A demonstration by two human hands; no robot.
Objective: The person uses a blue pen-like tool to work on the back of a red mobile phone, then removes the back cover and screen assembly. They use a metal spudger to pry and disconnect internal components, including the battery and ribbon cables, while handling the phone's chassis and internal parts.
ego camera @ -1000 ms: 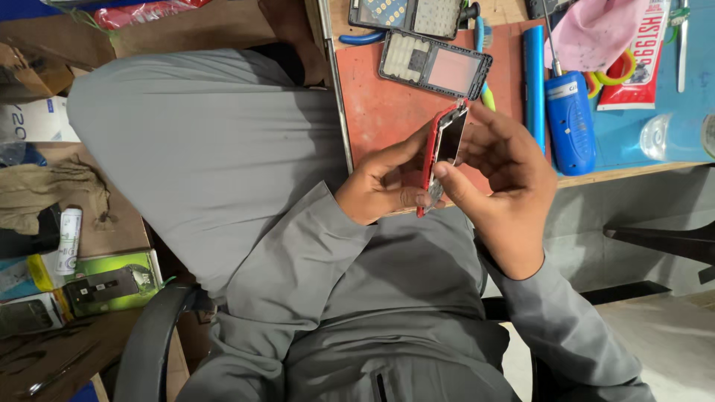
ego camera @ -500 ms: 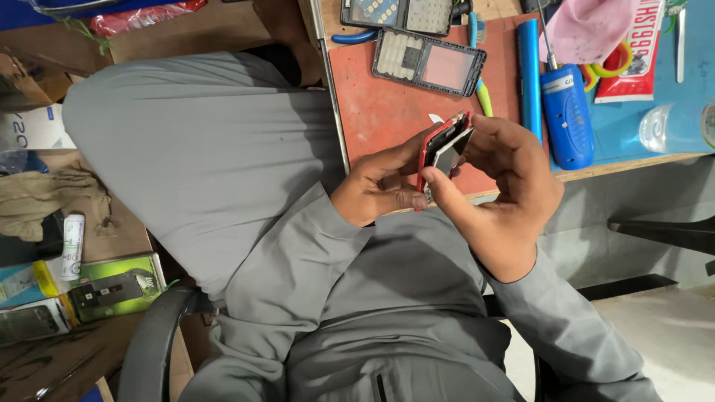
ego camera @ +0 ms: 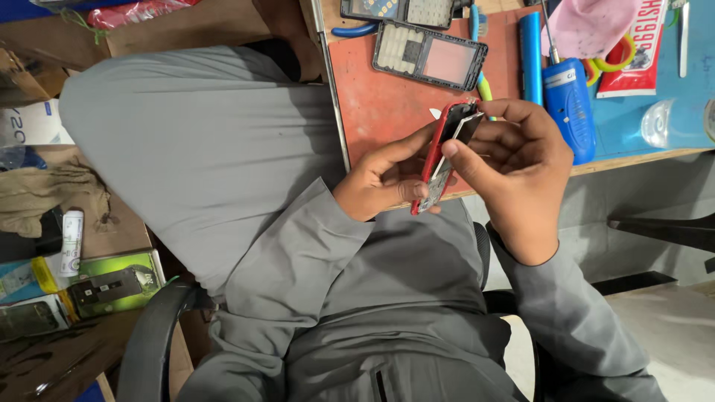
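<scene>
Red mat point(ego camera: 380, 112) edge behind — both left hand point(ego camera: 380, 182) and right hand point(ego camera: 521, 160) grasp red phone point(ego camera: 439, 152).

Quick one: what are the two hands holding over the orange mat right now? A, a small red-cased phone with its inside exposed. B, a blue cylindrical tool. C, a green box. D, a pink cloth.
A: both the left hand and the right hand grip the small red-cased phone edge-on, while the blue cylindrical tool lies untouched on the bench.
</scene>
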